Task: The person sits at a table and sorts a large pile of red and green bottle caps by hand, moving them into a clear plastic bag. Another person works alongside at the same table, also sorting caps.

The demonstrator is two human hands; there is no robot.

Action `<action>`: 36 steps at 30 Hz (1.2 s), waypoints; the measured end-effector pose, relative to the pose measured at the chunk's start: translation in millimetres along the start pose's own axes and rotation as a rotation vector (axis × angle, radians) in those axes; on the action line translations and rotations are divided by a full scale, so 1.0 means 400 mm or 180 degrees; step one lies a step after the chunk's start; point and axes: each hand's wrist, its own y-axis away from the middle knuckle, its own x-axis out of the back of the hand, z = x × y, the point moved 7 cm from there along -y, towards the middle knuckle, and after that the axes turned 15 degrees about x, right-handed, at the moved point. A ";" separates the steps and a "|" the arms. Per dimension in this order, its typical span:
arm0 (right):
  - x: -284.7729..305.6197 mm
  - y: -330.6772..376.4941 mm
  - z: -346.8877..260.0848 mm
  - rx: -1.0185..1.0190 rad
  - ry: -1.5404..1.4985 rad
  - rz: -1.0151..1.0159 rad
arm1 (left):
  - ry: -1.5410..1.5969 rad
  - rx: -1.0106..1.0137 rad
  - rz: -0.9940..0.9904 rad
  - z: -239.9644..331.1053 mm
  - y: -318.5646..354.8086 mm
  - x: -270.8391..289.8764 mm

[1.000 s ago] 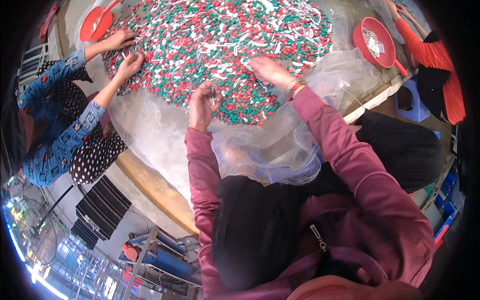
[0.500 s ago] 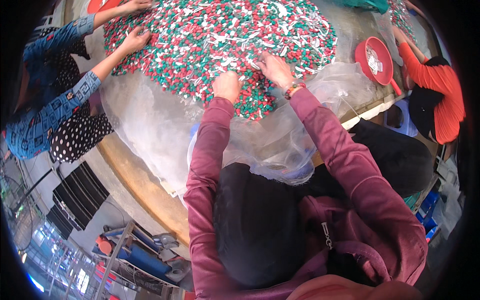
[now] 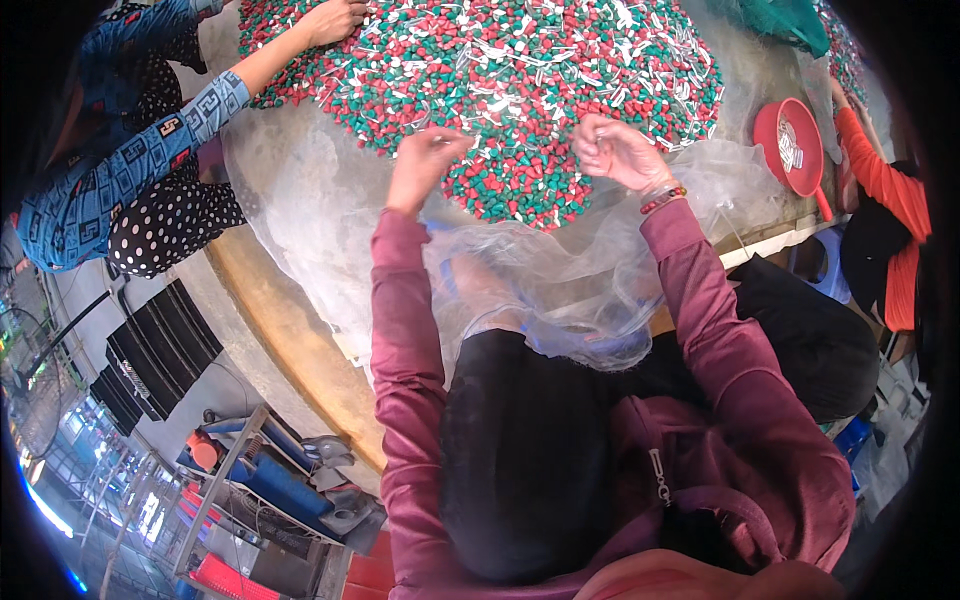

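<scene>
A broad pile of small red, green and white pieces [image 3: 520, 190], mixed with thin white strips, lies before me. At its near left edge is my left hand [image 3: 422, 168], thumb and fingertips pinched together and pointing right; whatever is between them is too small to name. My right hand [image 3: 622, 153] hovers over the pile's near right side, palm partly turned up and fingers curled in. What it holds, if anything, is hidden by the fingers. A beaded bracelet circles that wrist.
Clear plastic sheeting [image 3: 300, 215] and netting drape over the table's near edge. On the right sits a red handled basket [image 3: 768, 135] containing white pieces. A co-worker in a blue patterned sleeve [image 3: 170, 135] reaches in from the left; another in orange [image 3: 880, 165] is at right.
Both my hands have lifted off the pile and drawn apart, the left going left and the right going right. The view has shifted slightly. The co-worker's arm at left reaches farther up.
</scene>
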 end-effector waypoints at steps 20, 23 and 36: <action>0.046 -0.118 0.161 -0.0355 0.5574 -0.0480 | -0.1923 -0.0199 0.1172 0.053 0.008 0.003; 0.086 -0.032 0.140 -0.1136 0.1944 0.0302 | -0.2973 -0.0824 0.0886 0.030 -0.017 -0.141; -0.106 -0.033 0.014 -0.0461 0.0113 0.0063 | -0.2177 -0.0351 0.1420 -0.043 -0.085 -0.137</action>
